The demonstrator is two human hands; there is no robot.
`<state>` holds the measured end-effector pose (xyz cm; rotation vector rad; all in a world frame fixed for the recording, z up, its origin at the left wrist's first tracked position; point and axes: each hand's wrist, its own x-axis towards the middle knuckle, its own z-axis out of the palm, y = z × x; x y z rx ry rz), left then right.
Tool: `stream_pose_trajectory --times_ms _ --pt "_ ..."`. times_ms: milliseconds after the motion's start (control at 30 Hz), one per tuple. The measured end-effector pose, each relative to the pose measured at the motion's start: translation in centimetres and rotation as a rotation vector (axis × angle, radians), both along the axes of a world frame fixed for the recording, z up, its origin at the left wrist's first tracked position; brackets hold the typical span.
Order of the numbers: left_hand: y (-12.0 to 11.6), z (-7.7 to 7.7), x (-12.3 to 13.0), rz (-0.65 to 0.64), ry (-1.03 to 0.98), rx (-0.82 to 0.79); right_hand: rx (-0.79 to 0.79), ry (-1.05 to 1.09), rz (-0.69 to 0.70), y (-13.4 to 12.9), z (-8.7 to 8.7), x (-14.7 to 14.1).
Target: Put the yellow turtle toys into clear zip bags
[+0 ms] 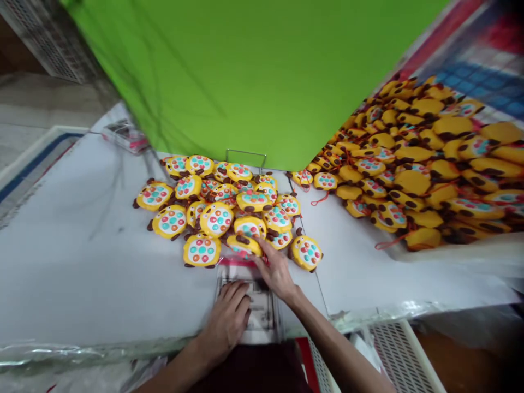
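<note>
A yellow animal-shaped pop toy (244, 245), with a white face of coloured bubbles and dark brown feet, is pinched at its right edge by my right hand (276, 270). It is tipped at the near side of a loose pile of similar toys (216, 219). My left hand (231, 314) rests palm down on a stack of clear printed plastic bags (262, 311) with a pink top strip, its fingers laid close together over the left part. One toy (307, 252) lies apart, right of my right hand.
A large bin of the same toys (413, 185), some with red cords, stands at the right. A green board (245, 82) rises behind the pile, with a wire bracket (245, 152) at its foot. More packets (126, 136) lie at the white table's (82, 262) back left.
</note>
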<state>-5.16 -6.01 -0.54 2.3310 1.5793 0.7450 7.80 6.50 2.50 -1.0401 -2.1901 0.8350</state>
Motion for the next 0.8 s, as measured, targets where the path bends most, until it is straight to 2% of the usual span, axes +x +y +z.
stream_pose_trajectory --times_ms 100,167,233,333,433,500,567,667,800 --pt "0.5 0.7 0.0 0.021 0.024 -0.016 0.022 0.038 -0.036 3.1 -0.5 -0.3" --pt "1.0 0.8 0.1 0.067 0.048 -0.007 0.001 0.071 -0.067 4.4 0.2 -0.4" --pt "1.5 0.6 0.3 0.127 0.088 0.007 -0.089 0.125 -0.143 4.6 1.3 -0.1" --pt "2.1 0.2 0.7 0.169 0.183 0.005 -0.427 0.267 -0.191 3.0 2.7 1.1" --pt "2.6 0.0 0.9 0.156 0.244 -0.02 -0.824 0.457 -0.139 0.5 3.2 2.4" --pt "2.8 0.2 0.9 0.138 0.252 -0.033 -0.969 0.552 -0.118 -0.8 3.2 2.9" --pt "3.0 0.4 0.8 0.12 0.245 -0.038 -1.007 0.6 -0.102 -1.5 3.2 3.2" --pt "3.0 0.8 0.6 0.107 0.216 -0.004 -0.956 0.578 -0.119 -2.0 3.3 3.1" --pt "2.8 1.6 0.6 0.055 0.136 0.096 -0.691 0.336 -0.118 -2.3 3.3 3.2"
